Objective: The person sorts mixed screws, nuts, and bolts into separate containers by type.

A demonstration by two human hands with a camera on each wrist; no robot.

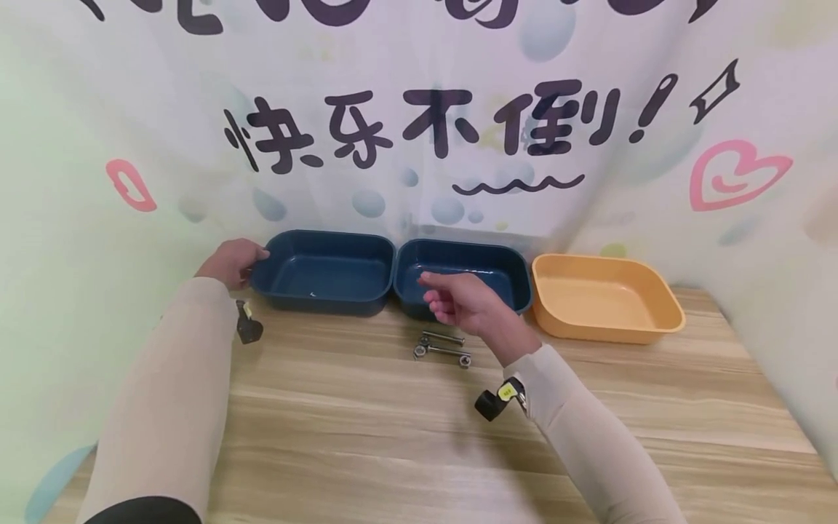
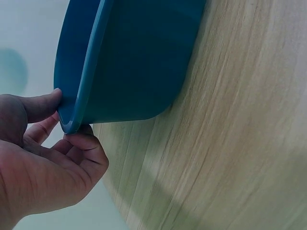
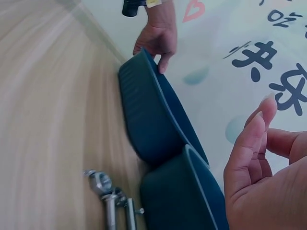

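My left hand (image 1: 237,260) grips the left end of a dark blue tray (image 1: 324,280). In the left wrist view the left hand (image 2: 67,117) has its thumb on top of the tray (image 2: 139,62) rim and its fingers curled under it. My right hand (image 1: 448,297) hovers over the front edge of a second blue tray (image 1: 474,268), fingers loosely extended and holding nothing. Two steel bolts with nuts (image 1: 442,347) lie on the wooden table (image 1: 366,429) just in front of that hand. The right wrist view shows both trays (image 3: 148,115), the bolts (image 3: 109,195) and the right hand (image 3: 261,153).
An orange tray (image 1: 605,298) stands at the right of the blue pair, all three in a row against a printed cloth backdrop (image 1: 419,131). The cloth also closes in the left and right sides. All three trays look bare inside.
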